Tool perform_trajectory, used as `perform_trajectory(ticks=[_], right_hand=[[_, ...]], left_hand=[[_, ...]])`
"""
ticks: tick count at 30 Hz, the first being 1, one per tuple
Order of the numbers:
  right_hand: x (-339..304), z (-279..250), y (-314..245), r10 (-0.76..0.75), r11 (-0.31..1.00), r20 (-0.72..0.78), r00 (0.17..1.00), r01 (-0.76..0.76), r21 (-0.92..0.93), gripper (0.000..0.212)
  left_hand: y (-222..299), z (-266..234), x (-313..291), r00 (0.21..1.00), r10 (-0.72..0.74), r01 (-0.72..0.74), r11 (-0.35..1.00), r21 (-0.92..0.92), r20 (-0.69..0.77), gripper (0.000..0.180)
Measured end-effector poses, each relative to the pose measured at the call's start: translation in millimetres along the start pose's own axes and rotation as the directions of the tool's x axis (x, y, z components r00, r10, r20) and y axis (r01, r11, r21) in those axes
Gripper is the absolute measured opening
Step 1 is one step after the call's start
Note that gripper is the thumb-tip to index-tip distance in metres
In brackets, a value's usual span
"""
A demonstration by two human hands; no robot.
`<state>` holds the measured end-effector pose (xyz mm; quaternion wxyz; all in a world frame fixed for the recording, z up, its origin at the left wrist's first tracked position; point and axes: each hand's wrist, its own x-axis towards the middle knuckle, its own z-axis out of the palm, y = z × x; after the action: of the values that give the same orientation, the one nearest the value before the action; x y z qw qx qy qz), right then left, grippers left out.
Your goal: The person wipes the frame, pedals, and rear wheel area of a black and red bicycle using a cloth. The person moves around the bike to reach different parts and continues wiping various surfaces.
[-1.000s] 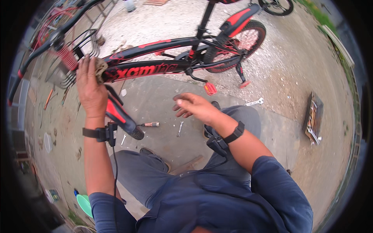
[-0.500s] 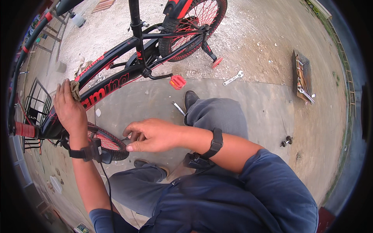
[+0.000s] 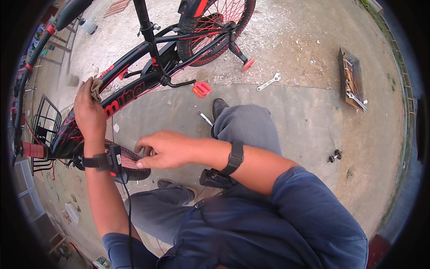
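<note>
A black and red bicycle (image 3: 148, 80) stands in front of me, its frame running from lower left to upper right. My left hand (image 3: 88, 112) grips the frame tube and presses a brownish rag (image 3: 96, 88) against it. My right hand (image 3: 163, 149) reaches across to the front tyre (image 3: 130, 162) at my left wrist, its fingertips pinched at the tyre's rubber. Whether those fingers hold anything small is hidden. Both wrists wear black straps.
A red pedal (image 3: 201, 89) hangs above the concrete. A small wrench (image 3: 205, 118) lies by my shoe and a larger spanner (image 3: 268, 82) further out. An open toolbox (image 3: 352, 84) sits at the right, a small axle part (image 3: 334, 155) near it. A wire basket (image 3: 45, 121) is at the left.
My view has swung so the bicycle sits higher and further right. My right hand dropped from mid-air down to the front tyre and now rests on it. The left hand keeps the rag on the frame.
</note>
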<state>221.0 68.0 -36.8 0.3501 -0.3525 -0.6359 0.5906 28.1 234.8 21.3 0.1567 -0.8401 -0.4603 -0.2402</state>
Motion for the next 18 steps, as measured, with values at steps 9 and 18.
perform_trajectory(ticks=[9,18], right_hand=[[2.0,-1.9,-4.2,-0.068,0.992,-0.325,0.943,0.029,-0.123,0.049],[-5.9,-1.0,6.7,-0.138,0.973,-0.215,0.967,0.092,-0.211,0.052]], left_hand=[[80.2,-43.4,-97.3,0.81,-0.548,0.551,0.591,-0.588,0.208,0.034],[130.1,-67.8,-148.3,0.494,-0.543,0.689,-0.231,-0.687,0.679,0.027]])
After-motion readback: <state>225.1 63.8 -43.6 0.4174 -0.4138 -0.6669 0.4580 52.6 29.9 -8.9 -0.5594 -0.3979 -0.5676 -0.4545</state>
